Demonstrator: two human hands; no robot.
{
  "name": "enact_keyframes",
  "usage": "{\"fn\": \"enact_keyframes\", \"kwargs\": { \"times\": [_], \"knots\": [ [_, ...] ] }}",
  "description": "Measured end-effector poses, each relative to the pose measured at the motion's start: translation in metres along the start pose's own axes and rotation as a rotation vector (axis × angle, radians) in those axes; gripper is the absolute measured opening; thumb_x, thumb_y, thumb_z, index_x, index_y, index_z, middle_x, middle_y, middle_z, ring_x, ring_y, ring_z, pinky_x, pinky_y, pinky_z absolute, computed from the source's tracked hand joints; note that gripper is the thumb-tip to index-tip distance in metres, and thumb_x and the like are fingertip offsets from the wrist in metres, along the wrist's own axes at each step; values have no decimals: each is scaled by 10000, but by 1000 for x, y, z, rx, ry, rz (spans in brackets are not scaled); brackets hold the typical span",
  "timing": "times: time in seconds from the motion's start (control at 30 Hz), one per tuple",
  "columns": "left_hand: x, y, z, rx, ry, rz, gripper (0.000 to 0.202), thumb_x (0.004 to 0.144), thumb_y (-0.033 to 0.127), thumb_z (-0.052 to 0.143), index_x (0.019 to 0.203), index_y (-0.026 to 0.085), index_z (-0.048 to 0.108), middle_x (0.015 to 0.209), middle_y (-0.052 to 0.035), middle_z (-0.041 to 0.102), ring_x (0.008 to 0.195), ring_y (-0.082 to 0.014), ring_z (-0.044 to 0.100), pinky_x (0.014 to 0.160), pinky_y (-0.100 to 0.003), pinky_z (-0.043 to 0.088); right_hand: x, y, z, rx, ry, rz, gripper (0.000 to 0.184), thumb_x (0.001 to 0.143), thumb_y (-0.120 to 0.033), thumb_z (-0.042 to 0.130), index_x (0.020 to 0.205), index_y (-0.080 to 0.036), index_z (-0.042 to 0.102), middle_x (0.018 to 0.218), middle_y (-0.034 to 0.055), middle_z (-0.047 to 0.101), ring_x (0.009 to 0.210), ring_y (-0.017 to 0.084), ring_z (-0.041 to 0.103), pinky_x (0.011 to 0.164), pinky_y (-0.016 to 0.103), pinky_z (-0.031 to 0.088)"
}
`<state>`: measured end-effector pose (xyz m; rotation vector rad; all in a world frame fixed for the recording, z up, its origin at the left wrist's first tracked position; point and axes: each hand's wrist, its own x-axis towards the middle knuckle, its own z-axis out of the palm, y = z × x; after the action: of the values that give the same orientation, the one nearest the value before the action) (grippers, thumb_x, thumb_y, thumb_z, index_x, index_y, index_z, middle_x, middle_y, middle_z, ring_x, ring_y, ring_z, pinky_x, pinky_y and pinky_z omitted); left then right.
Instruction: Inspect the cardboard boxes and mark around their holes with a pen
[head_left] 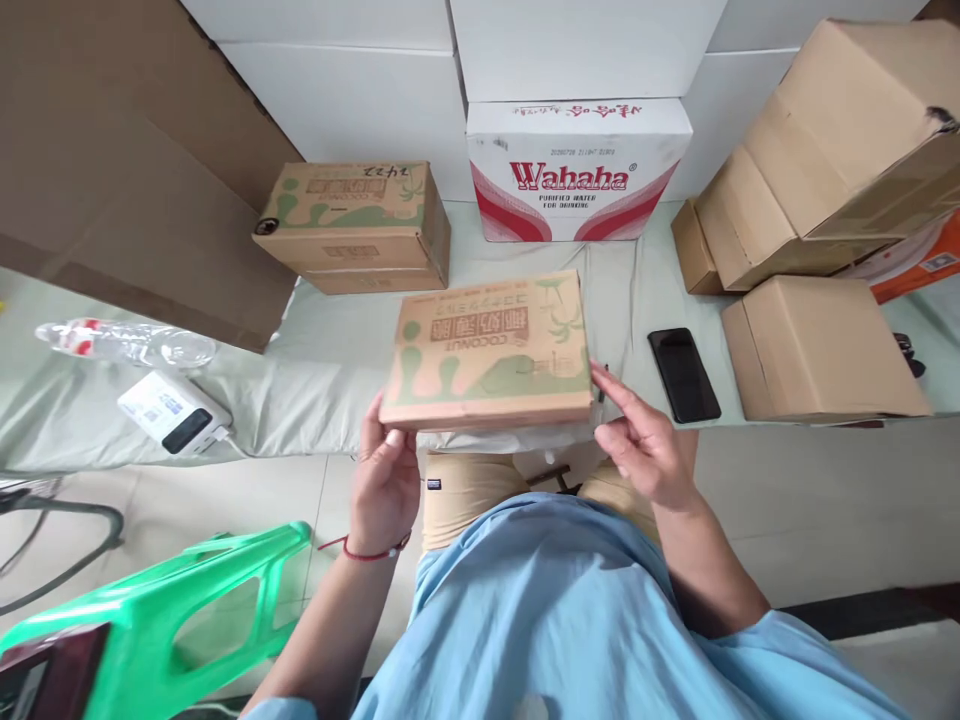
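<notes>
A flat brown carton printed in green with "COCONUT" (491, 350) lies at the near edge of a cloth-covered table (315, 370), straight in front of me. My left hand (385, 482) grips its near left corner, thumb on the front edge. My right hand (641, 440) touches the carton's right end with fingers slightly spread and curled. A red string sits on my left wrist.
A matching coconut carton (360, 225) and a white "Wahaha" water box (576, 170) stand behind. Plain brown boxes (817, 345) stack at the right, a black phone (683, 373) beside them. A plastic bottle (127, 342) and power bank (174, 412) lie left. A green stool (172, 610) stands near left.
</notes>
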<state>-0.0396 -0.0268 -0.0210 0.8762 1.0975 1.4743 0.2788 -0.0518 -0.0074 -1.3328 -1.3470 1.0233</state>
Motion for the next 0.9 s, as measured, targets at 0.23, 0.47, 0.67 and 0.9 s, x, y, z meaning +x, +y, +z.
{"fn": "enact_keyframes", "kwargs": {
  "times": [0.23,0.47,0.67,0.9],
  "knots": [
    [24,-11,-23,-155,229,9,196,891,412,850,1030,289,785,1023,30,763,856,-98,670,862,-164,566,-5,-31,45,-231,-194,-436,746,1074,-199,580,1759,-368,340,1806,163,379,597,42,629,537,205,596],
    [33,-4,-35,-103,237,-51,319,900,573,795,915,259,738,960,10,787,883,-144,728,801,-216,589,-7,-35,66,-385,-156,-644,874,1074,-142,573,1811,-313,136,1824,135,324,1353,201,742,817,229,691],
    [36,-3,-30,-203,166,-144,324,856,561,833,874,251,741,975,-7,808,939,-164,740,828,-246,613,-8,-43,56,-447,-98,-668,883,1074,-108,569,1806,-345,136,1803,108,355,1394,204,726,882,241,703],
    [38,11,-7,-252,160,-104,186,828,403,865,812,260,747,894,22,775,848,-145,715,838,-252,633,3,-57,25,-354,-69,-589,874,1054,-119,617,1787,-393,227,1806,53,382,1569,237,564,1081,318,674]
  ]
}}
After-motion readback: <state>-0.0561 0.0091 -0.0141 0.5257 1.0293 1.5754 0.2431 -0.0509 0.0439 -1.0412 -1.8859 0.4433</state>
